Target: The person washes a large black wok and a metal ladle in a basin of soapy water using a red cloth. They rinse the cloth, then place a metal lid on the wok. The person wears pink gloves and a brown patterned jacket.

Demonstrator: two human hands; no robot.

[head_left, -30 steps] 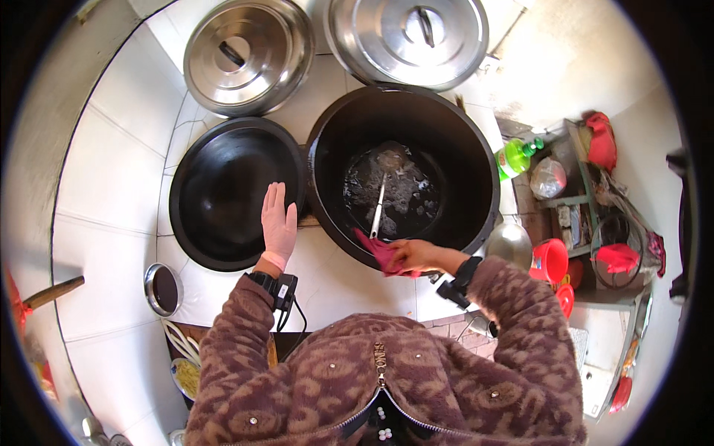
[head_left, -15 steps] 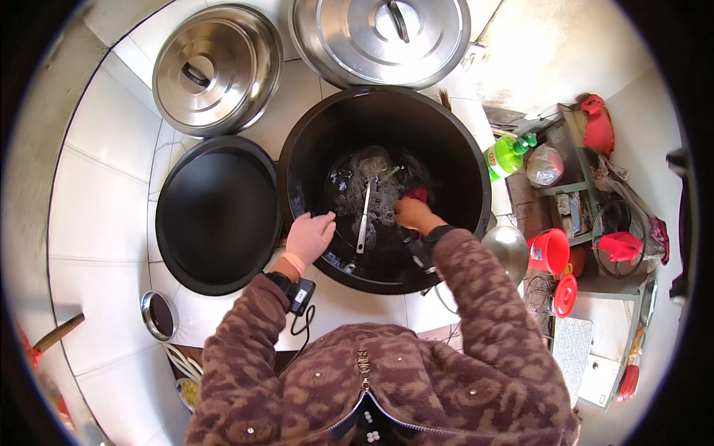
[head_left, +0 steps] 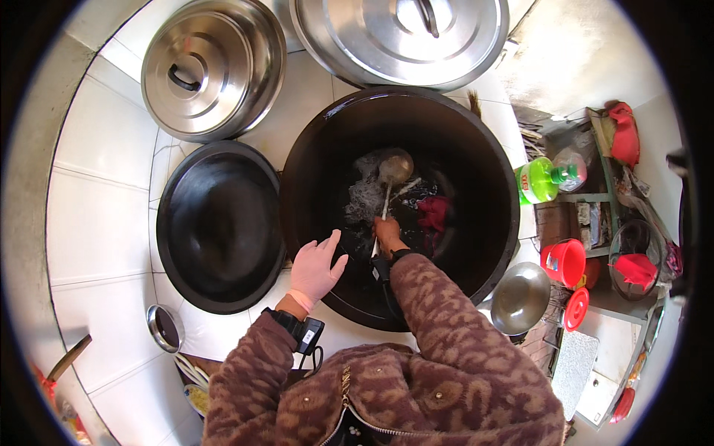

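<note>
A ladle (head_left: 396,168) lies in the big black wok (head_left: 312,126), its bowl toward the far side. My right hand (head_left: 388,236) is closed round the ladle's handle, low inside the wok. Just right of it, a wet red cloth (head_left: 431,213) rests on the wok's bottom. Foamy water (head_left: 365,196) pools left of the ladle. My left hand (head_left: 317,267), in a pale pink glove, hovers over the wok's near left rim with fingers stretched out, holding nothing.
A second black wok (head_left: 216,230) sits to the left, with a small metal pot (head_left: 165,328) nearer me. Steel lids (head_left: 201,74) stand behind. On the right are a green bottle (head_left: 537,181), a metal basin (head_left: 520,299) and a red bucket (head_left: 563,262).
My right hand has left the red cloth, moved left and taken the ladle's handle. The cloth now lies free in the wok. My left hand stays open near the rim.
</note>
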